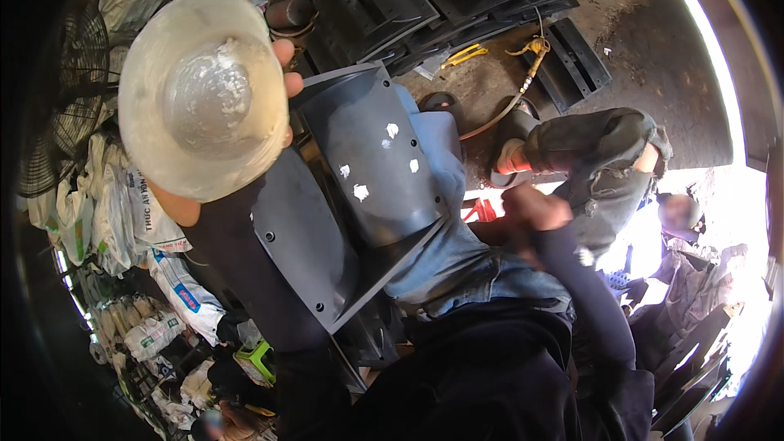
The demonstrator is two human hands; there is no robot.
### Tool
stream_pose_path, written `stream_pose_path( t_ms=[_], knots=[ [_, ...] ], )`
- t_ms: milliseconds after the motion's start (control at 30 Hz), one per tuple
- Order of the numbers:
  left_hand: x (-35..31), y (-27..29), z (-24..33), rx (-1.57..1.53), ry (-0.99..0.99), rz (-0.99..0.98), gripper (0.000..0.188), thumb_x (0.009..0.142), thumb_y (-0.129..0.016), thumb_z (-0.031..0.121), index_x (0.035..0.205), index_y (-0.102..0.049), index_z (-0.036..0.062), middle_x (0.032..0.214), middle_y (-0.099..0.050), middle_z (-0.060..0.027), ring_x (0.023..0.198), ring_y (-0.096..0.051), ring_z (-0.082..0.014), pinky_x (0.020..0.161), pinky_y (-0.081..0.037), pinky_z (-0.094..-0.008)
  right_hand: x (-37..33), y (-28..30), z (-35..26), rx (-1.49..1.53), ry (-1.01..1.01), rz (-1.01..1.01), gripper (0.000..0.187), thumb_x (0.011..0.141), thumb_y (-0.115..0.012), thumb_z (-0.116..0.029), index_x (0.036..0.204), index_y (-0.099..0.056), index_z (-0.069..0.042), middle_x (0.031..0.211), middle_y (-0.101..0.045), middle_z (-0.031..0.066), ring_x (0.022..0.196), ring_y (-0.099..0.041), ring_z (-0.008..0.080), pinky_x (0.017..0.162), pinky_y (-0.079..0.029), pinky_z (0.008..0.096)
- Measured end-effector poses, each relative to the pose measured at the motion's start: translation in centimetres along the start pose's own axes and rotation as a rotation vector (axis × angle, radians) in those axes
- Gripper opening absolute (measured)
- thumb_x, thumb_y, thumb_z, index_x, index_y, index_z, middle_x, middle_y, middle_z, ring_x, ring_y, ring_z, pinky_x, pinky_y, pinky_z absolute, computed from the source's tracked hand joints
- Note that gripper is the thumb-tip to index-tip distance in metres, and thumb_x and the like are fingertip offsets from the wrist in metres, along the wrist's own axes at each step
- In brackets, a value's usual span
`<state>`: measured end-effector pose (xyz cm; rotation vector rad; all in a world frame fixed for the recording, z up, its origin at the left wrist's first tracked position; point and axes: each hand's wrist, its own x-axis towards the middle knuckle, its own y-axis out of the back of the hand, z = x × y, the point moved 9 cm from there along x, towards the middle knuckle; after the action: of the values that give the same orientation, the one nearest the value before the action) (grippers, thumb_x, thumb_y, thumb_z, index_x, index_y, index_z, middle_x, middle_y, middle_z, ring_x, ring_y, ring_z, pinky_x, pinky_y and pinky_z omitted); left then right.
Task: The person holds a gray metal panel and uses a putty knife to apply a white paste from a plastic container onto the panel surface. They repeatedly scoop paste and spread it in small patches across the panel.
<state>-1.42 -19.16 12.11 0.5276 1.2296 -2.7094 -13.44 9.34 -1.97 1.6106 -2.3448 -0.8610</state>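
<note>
Right fingers (pixel 543 211) blurred, grip unreadable; left fingers (pixel 293 84) mostly hidden behind translucent bowl (pixel 208 102); wearer's torso (pixel 478 371) cut by lower edge

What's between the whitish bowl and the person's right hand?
In the head view, a dark curved panel and a blue trouser leg lie between the bowl and the right hand.

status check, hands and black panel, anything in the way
Left hand gripping translucent bowl. Right hand curled, blurred, contents unclear. Black panel bears white patches. Bowl hides most of left hand.
</note>
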Motion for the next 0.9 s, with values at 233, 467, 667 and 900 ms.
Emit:
stream_pose_path(
  t_ms=[233, 467, 667, 900],
  knots=[
    [-2.3, 4.3, -0.1, -0.113, 0.186, 0.052, 0.084, 0.094, -0.058, 0.047, 0.16, -0.014, 0.0189, 0.159, -0.033, -0.0041, 0.126, -0.044, -0.0309, 0.089, -0.032, -0.0409, -0.3, -11.8, -3.7, 0.098, -0.328, -0.665, 0.07, 0.091, -0.053, -0.068, 0.076, -0.067, -0.001, 0.074, -0.065, 0.0178, 0.076, -0.067, 0.0299, 0.073, -0.053, 0.0398],
    [-2.1, 3.6, -0.7, -0.178, 0.213, -0.123, 0.085, 0.094, -0.061, 0.042, 0.16, -0.013, 0.0202, 0.16, -0.033, -0.0005, 0.127, -0.043, -0.0296, 0.088, -0.032, -0.0389, 0.0, -12.7, -3.5, 0.481, -0.611, -0.66, 0.071, 0.09, -0.055, -0.066, 0.074, -0.07, 0.001, 0.061, -0.061, 0.0101, 0.059, -0.062, 0.0191, 0.064, -0.05, 0.0336],
    [-3.6, 1.6, -1.5, -0.296, 0.266, -0.114, 0.074, 0.099, -0.056, 0.039, 0.159, -0.015, 0.0281, 0.162, -0.027, -0.0002, 0.132, -0.04, -0.0352, 0.109, -0.029, -0.047, 1.9, -8.5, -3.5, 0.631, -0.666, -0.537, 0.048, 0.091, -0.064, -0.041, 0.082, -0.07, 0.006, 0.066, -0.065, 0.0078, 0.046, -0.054, 0.0101, 0.045, -0.042, 0.0258],
    [-10.0, 0.1, -1.1, -0.164, 0.175, 0.31, 0.054, 0.102, -0.036, 0.057, 0.144, -0.049, 0.0256, 0.143, -0.052, -0.0013, 0.115, -0.052, -0.0309, 0.095, -0.033, -0.0437, 6.6, -4.5, -3.8, 0.317, -0.396, -0.576, 0.024, 0.086, -0.06, -0.019, 0.089, -0.067, 0.004, 0.068, -0.061, 0.013, 0.047, -0.063, 0.0164, 0.046, -0.046, 0.0285]
  ],
)
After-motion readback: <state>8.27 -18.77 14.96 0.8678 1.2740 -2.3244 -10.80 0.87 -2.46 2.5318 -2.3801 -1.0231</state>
